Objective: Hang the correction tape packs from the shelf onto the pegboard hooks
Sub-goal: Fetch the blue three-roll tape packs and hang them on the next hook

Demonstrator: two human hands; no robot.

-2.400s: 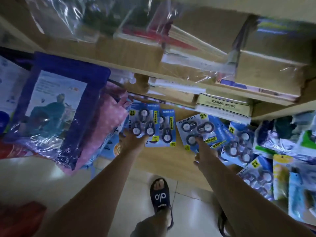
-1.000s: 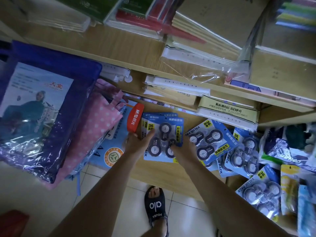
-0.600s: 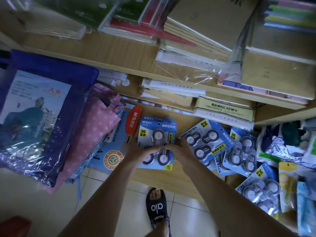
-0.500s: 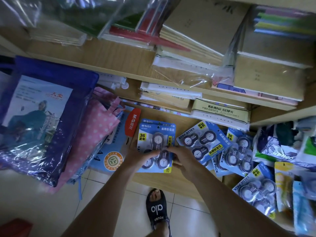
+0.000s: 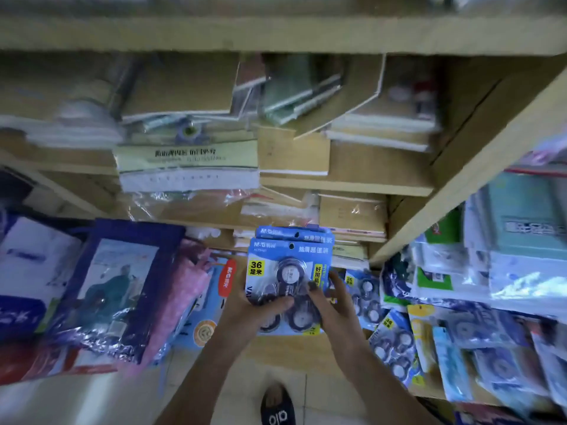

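Both the left hand (image 5: 245, 305) and the right hand (image 5: 333, 302) pinch the stacked correction tape packs (image 5: 288, 271) above the shelf front edge (image 5: 300, 348); better to keep the hang holes aligned for the hooks.

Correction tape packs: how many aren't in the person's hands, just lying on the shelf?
2 clearly: one pack just right of the right hand, another lower right beside it. Blur and overlapping packets may hide more underneath.
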